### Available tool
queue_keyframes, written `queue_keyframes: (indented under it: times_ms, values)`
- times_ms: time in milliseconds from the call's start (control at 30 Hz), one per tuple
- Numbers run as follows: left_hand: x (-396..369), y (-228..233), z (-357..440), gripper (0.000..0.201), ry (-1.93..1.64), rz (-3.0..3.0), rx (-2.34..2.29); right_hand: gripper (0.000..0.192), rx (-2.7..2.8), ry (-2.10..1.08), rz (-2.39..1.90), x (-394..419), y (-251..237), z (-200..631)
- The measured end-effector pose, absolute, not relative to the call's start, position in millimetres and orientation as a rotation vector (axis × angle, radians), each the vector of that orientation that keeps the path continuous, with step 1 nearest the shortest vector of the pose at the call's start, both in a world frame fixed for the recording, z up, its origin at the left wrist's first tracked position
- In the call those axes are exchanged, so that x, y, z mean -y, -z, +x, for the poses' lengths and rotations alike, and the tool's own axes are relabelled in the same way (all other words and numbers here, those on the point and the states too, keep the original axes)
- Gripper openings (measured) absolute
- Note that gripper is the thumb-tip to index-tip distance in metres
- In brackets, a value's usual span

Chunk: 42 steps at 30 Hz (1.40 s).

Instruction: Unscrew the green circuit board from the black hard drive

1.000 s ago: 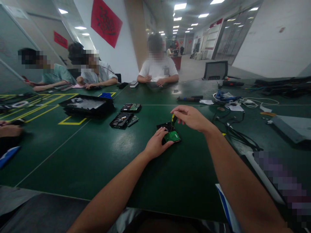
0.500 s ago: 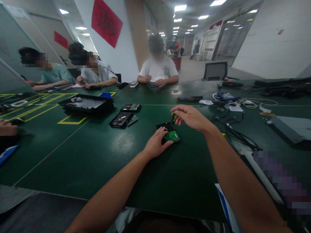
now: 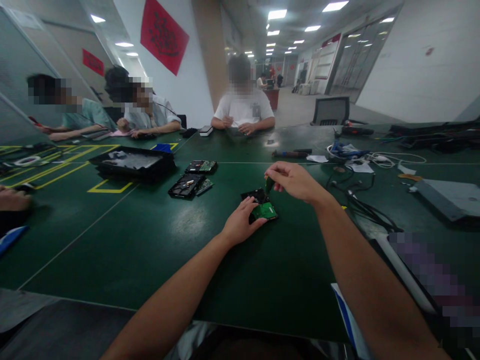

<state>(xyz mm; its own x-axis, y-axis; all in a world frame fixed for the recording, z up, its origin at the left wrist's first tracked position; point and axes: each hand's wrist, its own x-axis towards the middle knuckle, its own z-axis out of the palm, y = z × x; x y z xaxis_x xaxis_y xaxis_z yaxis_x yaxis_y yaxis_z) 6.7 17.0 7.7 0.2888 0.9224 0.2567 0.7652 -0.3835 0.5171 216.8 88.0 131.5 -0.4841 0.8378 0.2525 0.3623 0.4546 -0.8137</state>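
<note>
A hard drive (image 3: 267,212) with a green circuit board lies on the green table in front of me. My left hand (image 3: 243,220) grips it from the left, fingers across its top and thumb along its near edge. Above the drive's far right part, my right hand (image 3: 290,179) pinches the dark handle of a screwdriver (image 3: 269,185). The screwdriver stands nearly upright, tip down at the drive; the exact contact point is too small to make out.
Two more hard drives (image 3: 202,166) (image 3: 186,185) and a loose circuit board (image 3: 204,187) lie left of my hands. Farther left stands a black tray (image 3: 165,164). Black cables (image 3: 369,210) and a grey metal box (image 3: 448,197) are at right. Co-workers sit around the table.
The screwdriver's handle has turned in my right fingers; its yellow marking no longer shows. My left hand stays in place on the hard drive.
</note>
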Motion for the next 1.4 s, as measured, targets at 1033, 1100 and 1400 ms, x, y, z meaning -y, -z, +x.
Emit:
queue_keyframes:
  times_ms: [1033,1100,1400]
  values:
    - [-16.6,-8.2,6.5,0.061,-0.747,2.264,-1.539,0.022,1.974,-0.836,-1.076,-89.1,-130.2,217.8]
    - [-16.5,-8.6,6.5,0.062,-0.747,2.262,-1.54,0.02,1.96,-0.823,-1.109,-87.5,-130.6,217.1]
    - [-15.6,-9.9,6.6,0.062,-0.75,2.266,-1.539,0.021,2.003,-0.97,-0.986,-85.5,-131.9,213.4]
